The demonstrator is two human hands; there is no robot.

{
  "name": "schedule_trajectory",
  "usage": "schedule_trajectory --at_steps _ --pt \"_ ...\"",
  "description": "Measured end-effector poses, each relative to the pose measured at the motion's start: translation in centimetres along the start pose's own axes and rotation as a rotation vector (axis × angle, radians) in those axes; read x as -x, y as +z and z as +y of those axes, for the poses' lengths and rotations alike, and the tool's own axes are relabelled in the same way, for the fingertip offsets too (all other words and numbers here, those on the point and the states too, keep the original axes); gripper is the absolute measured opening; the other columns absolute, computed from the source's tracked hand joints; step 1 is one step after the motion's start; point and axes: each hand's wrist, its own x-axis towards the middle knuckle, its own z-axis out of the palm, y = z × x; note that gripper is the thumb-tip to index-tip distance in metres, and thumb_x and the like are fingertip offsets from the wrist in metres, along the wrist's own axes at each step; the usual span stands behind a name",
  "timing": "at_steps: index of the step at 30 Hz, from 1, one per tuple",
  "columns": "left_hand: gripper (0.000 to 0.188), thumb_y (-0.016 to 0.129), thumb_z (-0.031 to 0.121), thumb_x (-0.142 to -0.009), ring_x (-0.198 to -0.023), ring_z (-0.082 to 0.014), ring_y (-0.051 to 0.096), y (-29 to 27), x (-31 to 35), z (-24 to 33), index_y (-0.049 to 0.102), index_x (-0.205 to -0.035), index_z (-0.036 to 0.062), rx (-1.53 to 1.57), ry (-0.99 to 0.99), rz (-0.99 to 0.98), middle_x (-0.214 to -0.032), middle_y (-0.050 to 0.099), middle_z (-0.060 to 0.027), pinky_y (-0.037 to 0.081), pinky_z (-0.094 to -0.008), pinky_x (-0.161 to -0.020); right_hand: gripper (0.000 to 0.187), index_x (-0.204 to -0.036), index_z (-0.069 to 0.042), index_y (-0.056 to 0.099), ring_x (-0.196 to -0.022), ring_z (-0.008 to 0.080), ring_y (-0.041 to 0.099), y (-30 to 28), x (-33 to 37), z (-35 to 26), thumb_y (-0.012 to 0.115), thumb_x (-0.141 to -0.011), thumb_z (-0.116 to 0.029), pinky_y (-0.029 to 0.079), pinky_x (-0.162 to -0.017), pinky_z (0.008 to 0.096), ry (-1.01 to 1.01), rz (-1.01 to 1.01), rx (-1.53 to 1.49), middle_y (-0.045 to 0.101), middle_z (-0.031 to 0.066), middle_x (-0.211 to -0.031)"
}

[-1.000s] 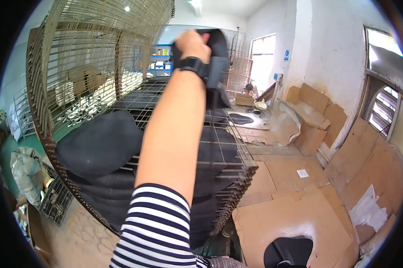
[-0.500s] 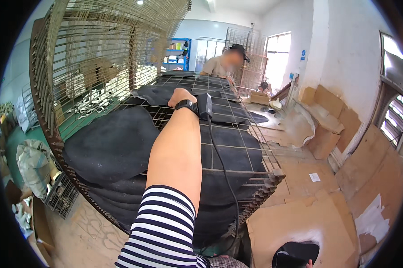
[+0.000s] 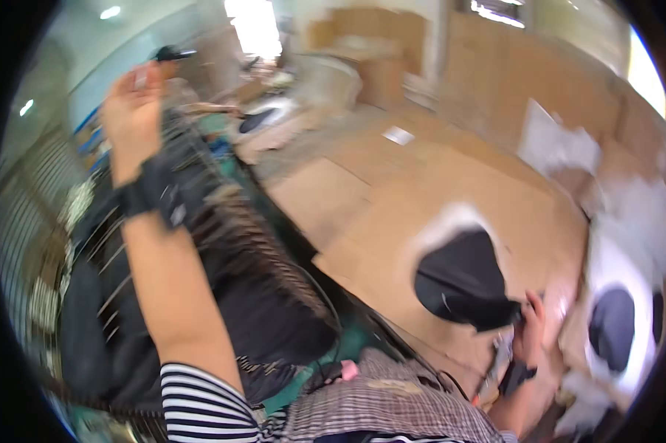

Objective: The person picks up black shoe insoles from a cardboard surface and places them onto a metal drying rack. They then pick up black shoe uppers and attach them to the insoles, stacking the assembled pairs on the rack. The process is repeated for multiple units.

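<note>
My right hand pinches the edge of a black leather-like piece, which spreads above the cardboard-covered floor at right. My left hand is raised over the far end of the wire rack, its fingers smeared by motion. A dark strapped band circles that wrist. Black sheets lie on the rack beneath my left arm, much of them blurred.
Cardboard covers the floor at right, with a small white paper on it. A whitened patch with a black oval lies far right. Another person is beyond the rack, and a dark cable runs beside it.
The view has swung right and down. My left hand has lifted off the rack's sheets. The black piece and my right hand, barely visible before at the lower edge, now show more fully.
</note>
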Motion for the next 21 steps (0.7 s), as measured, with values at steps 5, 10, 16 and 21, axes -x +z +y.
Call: schedule_trajectory --at_steps 5,10,16,21 --pt "0.017 0.056 0.019 -0.093 -0.081 -0.0141 0.060 18.2 18.3 -12.5 0.059 -0.101 0.0052 -0.174 -0.305 -0.125 -0.094 0.062 -0.0041 0.049 -0.0273 -0.075 0.048 -0.124 0.002 0.052 -0.086 0.0126 0.058 -9.6 0.9 -1.9 0.049 -0.076 0.008 0.048 -0.078 0.0230 -0.160 0.246 0.099 0.057 0.0071 -0.103" --pt "0.014 0.063 0.007 -0.085 -0.066 -0.0106 0.059 17.0 42.0 -28.5 0.060 -0.098 0.0062 -0.378 -1.042 -0.079 -0.083 0.063 -0.0031 0.049 -0.0235 -0.061 0.052 -0.124 0.003 0.051 -0.083 0.0114 0.056 -18.0 2.7 0.1 0.047 -0.073 0.009 0.047 -0.075 0.0224 -0.019 0.356 0.159 0.055 0.0043 -0.099" --pt "0.015 0.065 0.009 -0.081 -0.071 -0.0206 0.064 15.7 57.5 -38.6 0.067 -0.094 0.0015 -0.836 -1.125 -0.336 -0.079 0.067 -0.0082 0.052 -0.0313 -0.067 0.046 -0.121 0.004 0.054 -0.079 0.0081 0.055 -21.5 4.6 -3.4 0.048 -0.076 0.007 0.045 -0.073 0.0201 -0.177 0.549 0.221 0.057 0.0024 -0.095" --pt "0.028 0.066 0.018 -0.075 -0.110 -0.0323 0.054 18.3 56.7 -44.8 0.068 -0.100 0.0055 -1.169 -0.961 -0.692 -0.110 0.064 -0.0143 0.043 -0.0422 -0.095 0.053 -0.124 0.000 0.053 -0.088 0.0127 0.059 -20.5 2.1 -7.6 0.044 -0.072 0.009 0.048 -0.081 0.0244 -0.194 0.524 0.241 0.059 0.0059 -0.107"
